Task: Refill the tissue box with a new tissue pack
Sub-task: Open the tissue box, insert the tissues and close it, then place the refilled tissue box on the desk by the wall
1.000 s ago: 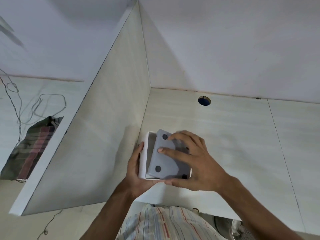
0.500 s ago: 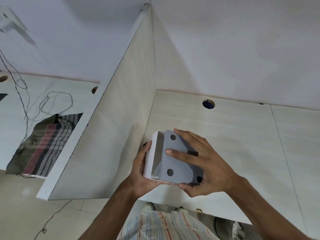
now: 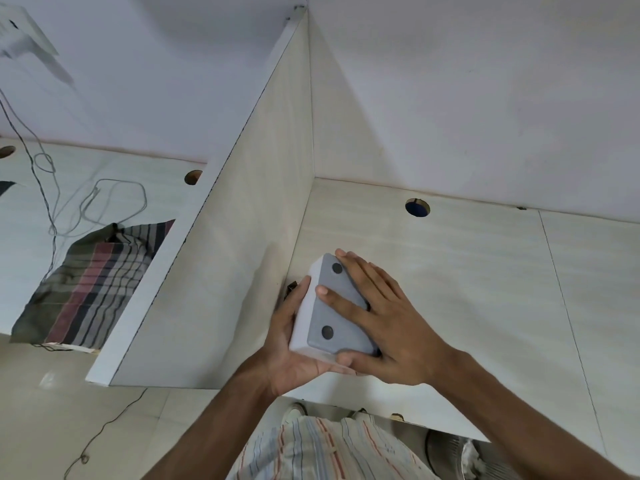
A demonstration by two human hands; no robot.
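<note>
A white tissue box (image 3: 302,315) is turned bottom-up above the desk's front edge. Its grey base plate (image 3: 334,315), with dark round feet, sits flush in the box. My left hand (image 3: 289,344) grips the box's white left side and near corner from below. My right hand (image 3: 384,323) lies flat on the grey base plate, fingers spread, thumb along the near edge. No tissue pack is in sight; the inside of the box is hidden.
The pale wood desk (image 3: 467,289) has a round cable hole (image 3: 417,207) at the back. An upright divider panel (image 3: 221,258) stands just left of the box. Beyond it lie a striped cloth (image 3: 100,282) and loose wires (image 3: 104,202). A white wall closes the back.
The grey base plate, tilted and showing a gap on its left a second ago, now sits flush in the box. My right hand has flattened onto it.
</note>
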